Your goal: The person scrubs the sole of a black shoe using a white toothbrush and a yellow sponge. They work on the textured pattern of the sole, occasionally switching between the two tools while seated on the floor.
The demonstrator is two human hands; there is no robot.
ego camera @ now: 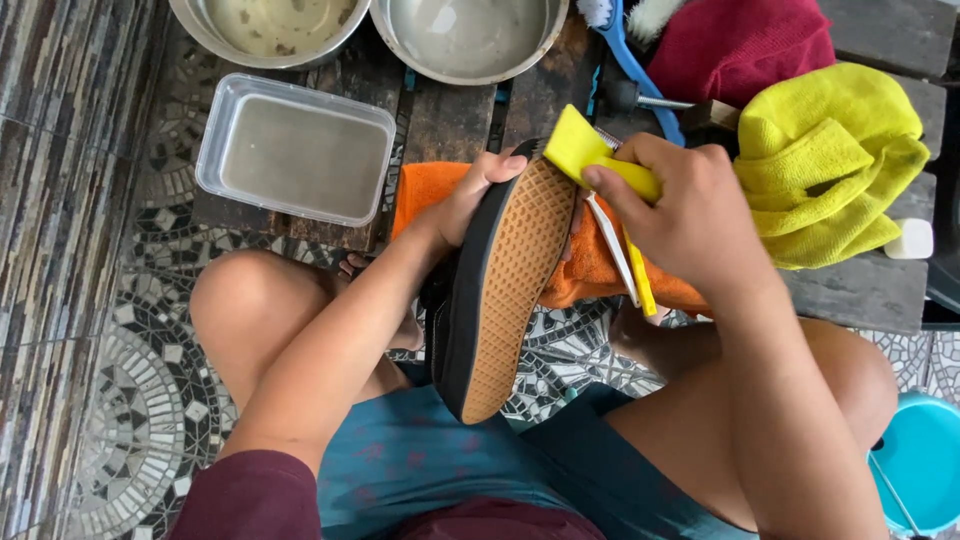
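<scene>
Overhead, left hand (465, 200) gripping shoe (500, 290), right hand (690, 215) pressing sponge (585, 150)

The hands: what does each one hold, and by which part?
The left hand grips the black shoe by its side near the toe, sole up. The right hand holds a yellow sponge by its rear end.

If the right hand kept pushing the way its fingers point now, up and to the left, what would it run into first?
Probably the round metal bowl. The right hand drives a yellow sponge past the toe of the shoe; depth is unclear.
</scene>
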